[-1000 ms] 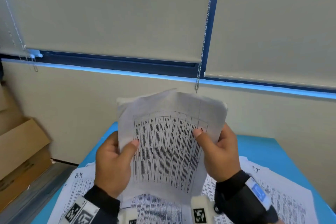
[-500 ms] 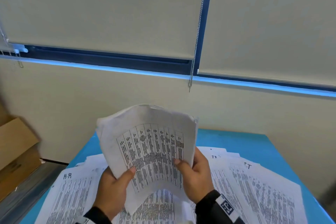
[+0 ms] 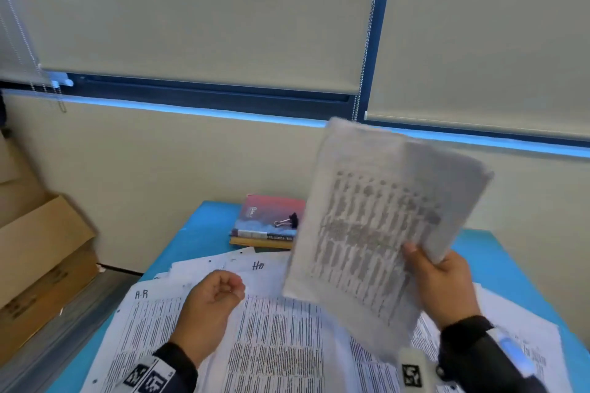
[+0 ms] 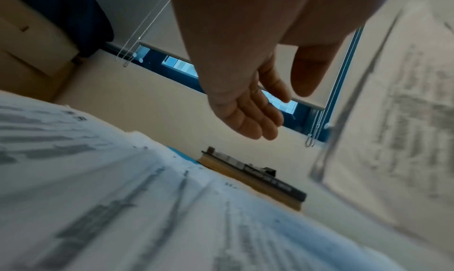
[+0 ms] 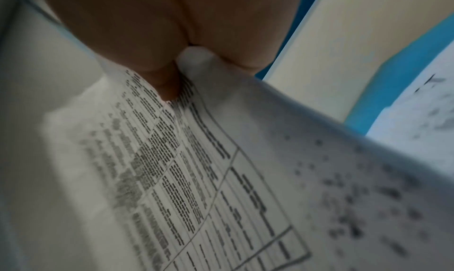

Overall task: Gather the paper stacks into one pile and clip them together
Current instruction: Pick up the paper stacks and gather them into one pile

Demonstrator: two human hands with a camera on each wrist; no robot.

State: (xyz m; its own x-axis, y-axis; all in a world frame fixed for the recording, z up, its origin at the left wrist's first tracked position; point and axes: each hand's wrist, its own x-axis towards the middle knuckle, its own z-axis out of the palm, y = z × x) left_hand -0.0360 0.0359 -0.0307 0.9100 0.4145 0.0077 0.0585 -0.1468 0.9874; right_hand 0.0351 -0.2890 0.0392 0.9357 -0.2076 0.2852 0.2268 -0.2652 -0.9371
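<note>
Paper stack (image 3: pixel 376 226): lifted, tilted, above the loose sheets (image 3: pixel 274 338) on the blue table (image 3: pixel 207 223)
Right hand (image 3: pixel 443 284): grips the stack's lower right edge
Left hand (image 3: pixel 207 306): loosely curled, holding nothing, over the sheets
Binder clip (image 3: pixel 287 221): on the books (image 3: pixel 261 226), far edge

**Around the desk: books, boxes and blinds**

A blue desk (image 3: pixel 204 226) stands against a cream wall (image 3: pixel 159 169). At its far edge lies a small stack of books (image 3: pixel 265 226), the top one with a pink and blue cover. Cardboard boxes (image 3: pixel 38 252) sit on the floor off the desk's left side. Above, beige roller blinds (image 3: pixel 207 16) hang over a dark blue window frame (image 3: pixel 380 25), with bead chains (image 3: pixel 367 41) dangling.
</note>
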